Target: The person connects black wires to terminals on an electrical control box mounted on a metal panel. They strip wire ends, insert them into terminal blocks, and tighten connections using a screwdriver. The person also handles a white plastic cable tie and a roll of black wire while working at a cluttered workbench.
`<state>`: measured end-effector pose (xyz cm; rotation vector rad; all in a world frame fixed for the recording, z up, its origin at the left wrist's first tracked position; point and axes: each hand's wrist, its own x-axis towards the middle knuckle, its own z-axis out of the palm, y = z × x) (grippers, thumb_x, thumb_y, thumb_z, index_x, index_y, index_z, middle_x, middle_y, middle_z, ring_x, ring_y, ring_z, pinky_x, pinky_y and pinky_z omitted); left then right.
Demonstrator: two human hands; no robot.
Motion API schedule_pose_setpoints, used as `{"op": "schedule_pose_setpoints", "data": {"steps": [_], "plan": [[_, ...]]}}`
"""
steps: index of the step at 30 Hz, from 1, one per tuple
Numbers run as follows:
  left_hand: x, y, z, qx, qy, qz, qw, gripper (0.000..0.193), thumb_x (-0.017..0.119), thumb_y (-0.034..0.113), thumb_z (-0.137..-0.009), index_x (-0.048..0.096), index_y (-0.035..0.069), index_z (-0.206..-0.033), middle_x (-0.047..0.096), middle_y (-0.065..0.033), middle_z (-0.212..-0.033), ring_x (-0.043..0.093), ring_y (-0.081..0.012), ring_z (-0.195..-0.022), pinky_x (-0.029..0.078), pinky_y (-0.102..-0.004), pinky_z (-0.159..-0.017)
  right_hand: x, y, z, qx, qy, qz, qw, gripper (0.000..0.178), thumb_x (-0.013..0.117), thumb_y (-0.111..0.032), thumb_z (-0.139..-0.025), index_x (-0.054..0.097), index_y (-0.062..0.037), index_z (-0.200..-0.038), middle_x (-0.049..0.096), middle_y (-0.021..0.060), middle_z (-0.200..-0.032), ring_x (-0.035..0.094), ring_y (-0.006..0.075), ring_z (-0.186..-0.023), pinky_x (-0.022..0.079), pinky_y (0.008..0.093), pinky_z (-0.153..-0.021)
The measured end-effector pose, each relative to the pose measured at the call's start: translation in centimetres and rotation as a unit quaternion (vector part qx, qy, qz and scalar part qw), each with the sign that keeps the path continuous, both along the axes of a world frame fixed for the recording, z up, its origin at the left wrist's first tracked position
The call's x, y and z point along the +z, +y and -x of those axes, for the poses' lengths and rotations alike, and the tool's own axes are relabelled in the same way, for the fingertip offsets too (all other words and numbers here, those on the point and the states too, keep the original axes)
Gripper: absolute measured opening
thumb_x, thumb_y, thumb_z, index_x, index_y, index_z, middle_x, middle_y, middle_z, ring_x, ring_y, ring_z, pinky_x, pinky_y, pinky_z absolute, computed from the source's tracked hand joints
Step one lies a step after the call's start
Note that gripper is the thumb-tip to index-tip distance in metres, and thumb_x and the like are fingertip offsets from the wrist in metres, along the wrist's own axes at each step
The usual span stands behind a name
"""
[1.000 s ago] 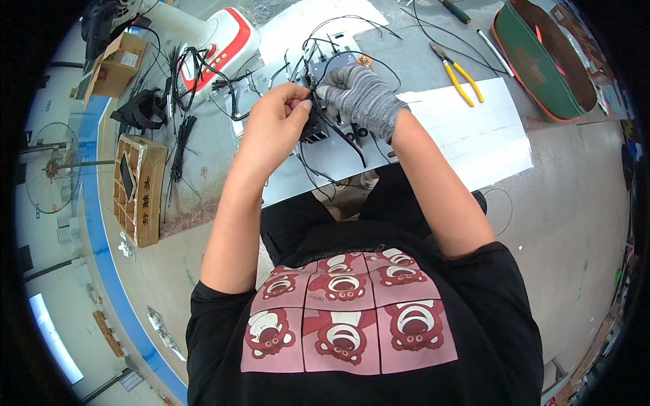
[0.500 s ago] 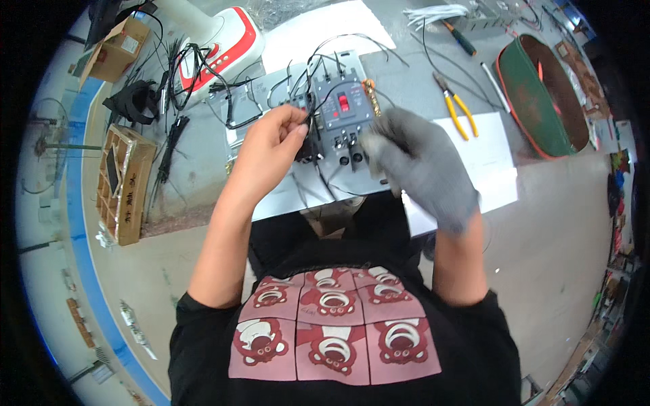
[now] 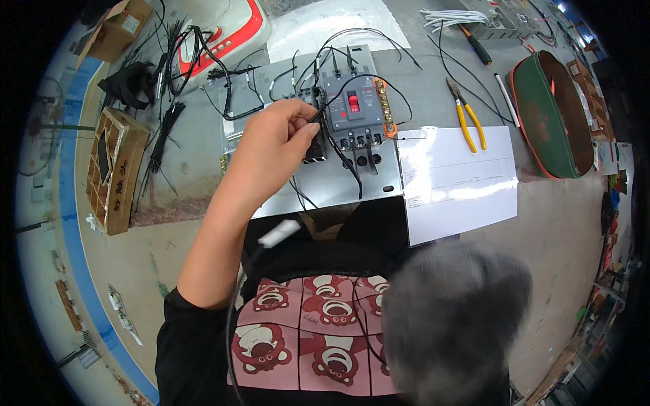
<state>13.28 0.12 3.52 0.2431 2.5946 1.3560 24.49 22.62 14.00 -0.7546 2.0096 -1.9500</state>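
My bare left hand [image 3: 277, 145] is closed, thumb against fingers, around thin black wires [image 3: 321, 114] beside a dark grey circuit breaker [image 3: 351, 101] with a red toggle. The breaker is mounted on a metal plate [image 3: 365, 189], with a row of brass terminals [image 3: 383, 101] along its right side. My right hand [image 3: 457, 314], in a grey glove, is low in front of my shirt; motion blur hides its fingers. A loose black wire with a white sleeve [image 3: 279, 233] hangs in front of me, also blurred. Another thin black wire [image 3: 362, 325] loops across the shirt towards the glove.
Yellow-handled pliers [image 3: 467, 122], a white paper sheet [image 3: 460, 183] and a green bin [image 3: 552, 115] are on the right. At the left are a wooden divided box [image 3: 118, 172], bundled black cable ties [image 3: 162, 139] and a red-and-white machine base [image 3: 230, 34].
My gloved right hand has pulled away from the breaker, down and towards my body. A white-sleeved black wire now swings below the plate. My left hand stays nearly in place, still pinching.
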Motion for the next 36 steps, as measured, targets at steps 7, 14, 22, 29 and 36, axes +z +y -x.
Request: {"op": "schedule_pose_setpoints", "data": {"steps": [7,14,22,29,36], "plan": [[0.0,-0.3,0.9,0.006,-0.013,-0.069,0.998,0.019,0.055,0.005,-0.087,0.061,-0.006,-0.102,0.062,-0.0056,-0.077,0.055,-0.01,-0.066,0.045,-0.0263,-0.059,-12.7,-5.9,11.5,-0.236,-0.179,-0.063,0.953,0.026,0.065,-0.024,-0.087,0.066,0.0018,-0.09,0.064,0.0065,-0.067,0.056,0.0134,-0.056,0.048,0.0289,-0.055],[-0.3,-1.2,1.0,0.024,-0.028,-0.111,0.993,0.023,0.054,0.008,-0.087,0.062,-0.006,-0.104,0.06,-0.005,-0.077,0.053,-0.0081,-0.07,0.043,-0.0244,-0.06,-14.3,-6.1,12.8,-0.181,-0.21,-0.09,0.956,0.022,0.072,-0.019,-0.08,0.068,0.0018,-0.088,0.066,0.0063,-0.071,0.057,0.0115,-0.06,0.05,0.0267,-0.058],[0.3,-0.8,0.0,0.023,-0.1,-0.191,0.976,0.026,0.051,0.01,-0.091,0.059,-0.005,-0.111,0.058,-0.0048,-0.078,0.051,-0.0087,-0.065,0.042,-0.0232,-0.057,-13.4,-6.6,12.2,-0.147,-0.313,-0.003,0.938,0.018,0.072,-0.021,-0.082,0.065,-0.005,-0.084,0.062,0.0017,-0.065,0.054,0.006,-0.051,0.04,0.0186,-0.043],[0.6,-1.6,0.6,0.015,-0.057,-0.146,0.987,0.026,0.053,0.013,-0.091,0.061,0.0,-0.111,0.053,0.0025,-0.073,0.044,-0.005,-0.064,0.036,-0.0203,-0.058,-14.8,-5.7,12.8,-0.113,-0.289,0.06,0.949,0.018,0.067,-0.024,-0.087,0.065,-0.0055,-0.087,0.06,-0.0009,-0.065,0.048,0.0044,-0.047,0.035,0.0178,-0.039],[0.2,-1.0,0.9,-0.009,0.012,-0.097,0.995,0.026,0.056,0.013,-0.088,0.061,-0.002,-0.109,0.052,0.0039,-0.075,0.043,-0.0042,-0.066,0.035,-0.0201,-0.059,-15.1,-5.2,13.3,-0.088,-0.364,0.107,0.921,0.018,0.067,-0.023,-0.086,0.066,-0.0055,-0.086,0.061,-0.0017,-0.068,0.047,0.0043,-0.048,0.035,0.0189,-0.04]]}}
